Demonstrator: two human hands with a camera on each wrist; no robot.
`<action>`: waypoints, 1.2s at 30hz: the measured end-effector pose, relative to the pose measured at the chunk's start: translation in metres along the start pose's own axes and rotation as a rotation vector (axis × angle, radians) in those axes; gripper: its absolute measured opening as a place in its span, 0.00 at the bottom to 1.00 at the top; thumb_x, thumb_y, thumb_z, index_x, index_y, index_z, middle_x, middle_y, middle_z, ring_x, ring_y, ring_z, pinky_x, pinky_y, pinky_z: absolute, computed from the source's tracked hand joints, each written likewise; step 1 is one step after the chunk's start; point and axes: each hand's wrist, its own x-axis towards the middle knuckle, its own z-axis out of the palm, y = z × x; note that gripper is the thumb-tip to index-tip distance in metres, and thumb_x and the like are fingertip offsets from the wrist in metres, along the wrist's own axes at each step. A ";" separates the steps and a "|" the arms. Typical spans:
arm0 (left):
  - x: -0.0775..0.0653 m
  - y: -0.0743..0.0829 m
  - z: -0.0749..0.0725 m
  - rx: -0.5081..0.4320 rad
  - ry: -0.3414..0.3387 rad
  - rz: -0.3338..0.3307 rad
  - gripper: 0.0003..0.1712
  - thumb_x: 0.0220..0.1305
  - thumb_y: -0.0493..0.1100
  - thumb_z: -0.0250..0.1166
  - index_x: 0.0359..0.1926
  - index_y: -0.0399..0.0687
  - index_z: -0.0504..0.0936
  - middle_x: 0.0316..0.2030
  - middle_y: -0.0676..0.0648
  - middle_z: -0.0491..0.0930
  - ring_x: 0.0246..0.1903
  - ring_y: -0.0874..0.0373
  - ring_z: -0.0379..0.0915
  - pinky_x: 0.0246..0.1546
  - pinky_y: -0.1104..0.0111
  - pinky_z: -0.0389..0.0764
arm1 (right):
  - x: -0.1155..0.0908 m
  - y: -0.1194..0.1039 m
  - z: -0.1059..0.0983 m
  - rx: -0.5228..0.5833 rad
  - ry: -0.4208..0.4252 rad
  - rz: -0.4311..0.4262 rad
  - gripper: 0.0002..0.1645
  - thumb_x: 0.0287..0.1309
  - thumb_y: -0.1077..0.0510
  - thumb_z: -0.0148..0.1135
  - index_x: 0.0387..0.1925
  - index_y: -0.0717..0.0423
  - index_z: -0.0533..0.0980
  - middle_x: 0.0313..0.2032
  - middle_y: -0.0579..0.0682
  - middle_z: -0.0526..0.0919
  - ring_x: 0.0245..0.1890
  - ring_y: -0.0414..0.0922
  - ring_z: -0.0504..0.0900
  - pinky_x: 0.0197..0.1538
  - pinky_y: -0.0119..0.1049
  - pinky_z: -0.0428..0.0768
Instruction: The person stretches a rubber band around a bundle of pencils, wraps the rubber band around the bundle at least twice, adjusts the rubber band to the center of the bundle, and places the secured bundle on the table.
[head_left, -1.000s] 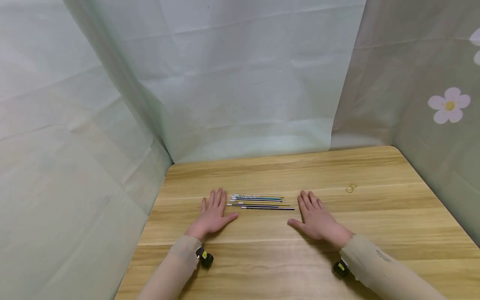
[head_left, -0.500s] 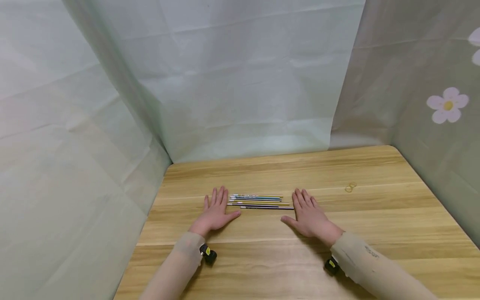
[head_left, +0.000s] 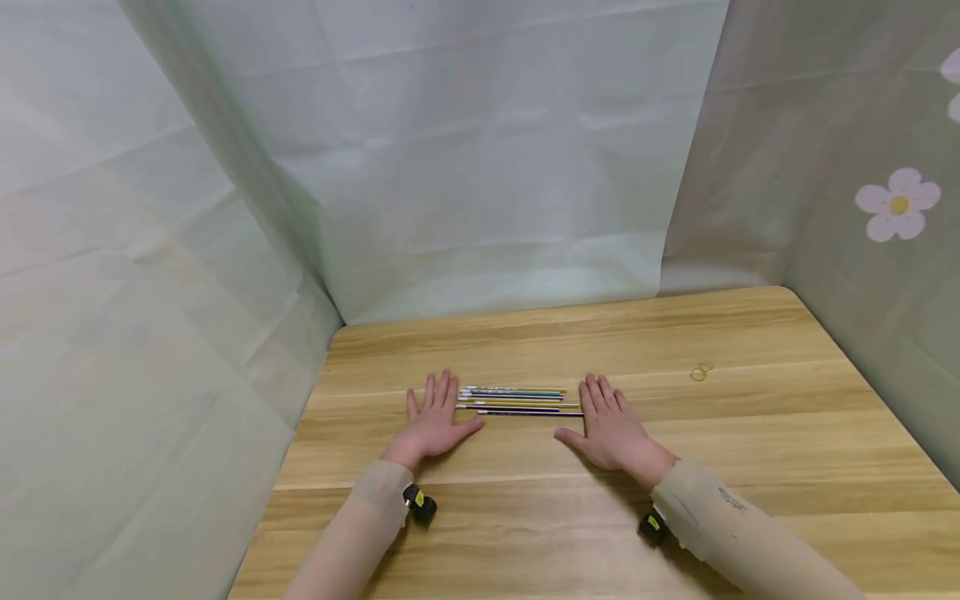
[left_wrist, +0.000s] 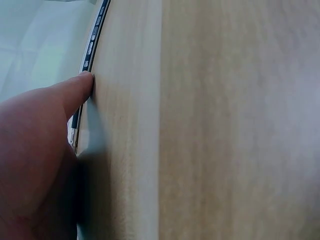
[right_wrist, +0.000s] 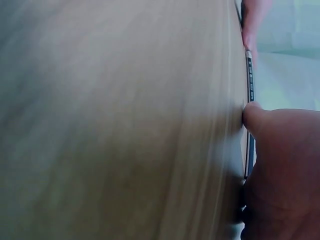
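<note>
Several pencils (head_left: 517,401) with white-tipped ends lie side by side across the wooden table, their ends uneven. At their left ends my left hand (head_left: 432,425) rests flat, fingers straight and thumb spread toward the nearest pencil. My right hand (head_left: 613,432) lies flat at the opposite ends, its index finger right at the tips of the longer pencils. In the left wrist view a dark printed pencil (left_wrist: 91,45) passes behind the left thumb. The right wrist view has the dark pencil (right_wrist: 251,80) running past the right thumb toward the left hand.
Two thin yellowish rubber bands (head_left: 701,372) lie on the table (head_left: 750,467) to the right of my right hand. Pale fabric walls (head_left: 480,208) enclose the back and both sides of the table.
My right hand has slid left to the pencils' right ends. My left hand has shifted slightly right, closer to them. The longest near pencil has moved a little left.
</note>
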 end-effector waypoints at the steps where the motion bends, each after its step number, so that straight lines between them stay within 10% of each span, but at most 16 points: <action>1: -0.001 0.001 0.000 -0.004 -0.002 0.000 0.68 0.69 0.85 0.45 0.86 0.38 0.38 0.85 0.38 0.28 0.82 0.37 0.16 0.71 0.32 0.16 | 0.000 -0.001 0.000 -0.005 0.000 -0.001 0.62 0.77 0.26 0.47 0.82 0.72 0.44 0.83 0.70 0.40 0.83 0.67 0.37 0.80 0.64 0.43; 36: -0.019 0.046 0.008 0.055 -0.027 -0.019 0.67 0.72 0.82 0.45 0.85 0.34 0.35 0.85 0.36 0.27 0.83 0.41 0.18 0.75 0.34 0.23 | 0.008 -0.009 0.005 0.018 -0.014 0.007 0.68 0.73 0.21 0.45 0.82 0.73 0.40 0.83 0.70 0.36 0.83 0.66 0.35 0.81 0.63 0.41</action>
